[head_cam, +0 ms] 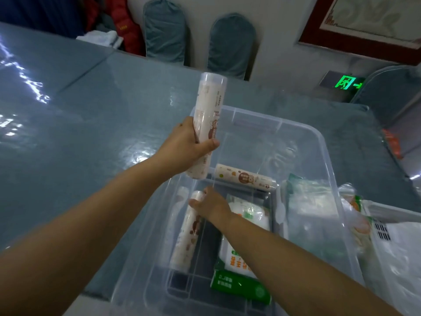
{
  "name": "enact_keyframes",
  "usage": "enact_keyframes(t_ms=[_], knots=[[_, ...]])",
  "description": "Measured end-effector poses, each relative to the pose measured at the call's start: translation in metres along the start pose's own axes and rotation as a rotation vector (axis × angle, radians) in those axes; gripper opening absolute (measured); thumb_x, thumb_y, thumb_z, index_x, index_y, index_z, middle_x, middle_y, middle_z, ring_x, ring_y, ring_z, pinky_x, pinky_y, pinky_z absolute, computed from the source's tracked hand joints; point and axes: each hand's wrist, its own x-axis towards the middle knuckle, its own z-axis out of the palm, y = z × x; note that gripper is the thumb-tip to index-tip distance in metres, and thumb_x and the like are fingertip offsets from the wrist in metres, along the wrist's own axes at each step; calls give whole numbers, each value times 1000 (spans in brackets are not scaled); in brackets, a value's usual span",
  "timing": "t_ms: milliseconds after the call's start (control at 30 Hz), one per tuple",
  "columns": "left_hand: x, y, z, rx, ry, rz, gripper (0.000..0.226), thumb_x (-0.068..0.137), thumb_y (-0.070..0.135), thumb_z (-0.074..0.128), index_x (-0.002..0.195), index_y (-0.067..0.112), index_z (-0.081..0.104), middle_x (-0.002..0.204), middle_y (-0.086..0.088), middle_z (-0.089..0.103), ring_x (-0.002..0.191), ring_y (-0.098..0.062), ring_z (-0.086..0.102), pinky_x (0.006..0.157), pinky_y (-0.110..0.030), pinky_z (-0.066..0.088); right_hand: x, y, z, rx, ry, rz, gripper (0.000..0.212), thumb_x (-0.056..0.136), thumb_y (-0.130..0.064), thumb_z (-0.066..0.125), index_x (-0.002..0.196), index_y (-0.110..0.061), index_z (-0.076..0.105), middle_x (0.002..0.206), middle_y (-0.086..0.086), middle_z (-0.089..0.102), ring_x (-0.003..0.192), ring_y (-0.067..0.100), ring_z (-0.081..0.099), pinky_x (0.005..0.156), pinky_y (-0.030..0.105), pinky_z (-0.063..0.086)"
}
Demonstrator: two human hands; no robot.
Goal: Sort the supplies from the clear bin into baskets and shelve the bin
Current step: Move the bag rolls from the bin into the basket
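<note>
left hand (189,142) grips a raised roll (208,115) mid-length; right hand (210,205) clasps the top of a second roll (186,233) in the clear bin (319,142). both look light, stiff, wrapper likely slippery.

Your clear bin (319,142) sits on the blue-grey tabletop, lid off, its walls see-through. One white roll with brown print (206,124) stands nearly upright above the bin's far-left corner, gripped around its lower half. A second matching roll (185,233) lies lengthwise along the bin's left wall, held at its far end. A third roll (245,177) lies crosswise farther back. White-and-green packets (241,247) lie flat beside the second roll, toward the bin's near side.
</note>
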Motion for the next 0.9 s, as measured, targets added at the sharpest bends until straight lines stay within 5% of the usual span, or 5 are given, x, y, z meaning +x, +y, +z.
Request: enact_keyframes(t_ms=[233,367,533,633,900], knots=[[-3,1,1,19,7,1,59,76,40,69,122,18,40,112,0,58,98,-22,59,75,-36,53,-12,14,-24,449,-2,260,65,69,-32,75,120,-13,40,102,7,56,81,21,61,60,30,52],[-7,6,1,69,0,18,63,76,41,69,126,15,40,117,-6,58,100,-26,60,78,-43,55,-32,15,-82,498,-52,204,47,69,-19,79,105,-6,53,93,10,66,80,22,67,76,37,59],[-15,15,2,260,40,48,62,76,46,67,122,13,43,115,-12,60,98,-31,59,77,-42,52,-85,22,-156,281,213,-85,42,58,-24,84,91,-11,60,93,9,65,80,22,64,73,40,59],[-19,37,9,494,80,140,64,71,52,68,117,13,46,107,-13,61,86,-30,55,69,-36,41,-122,38,-190,182,428,-223,43,61,-34,81,92,-21,54,89,-3,59,76,12,58,63,26,49],[-58,122,68,269,-123,385,50,63,59,67,100,52,35,77,28,47,68,9,47,51,-12,35,-196,120,-258,772,722,-332,27,78,-17,72,102,-21,60,97,3,66,79,15,69,60,25,57]])
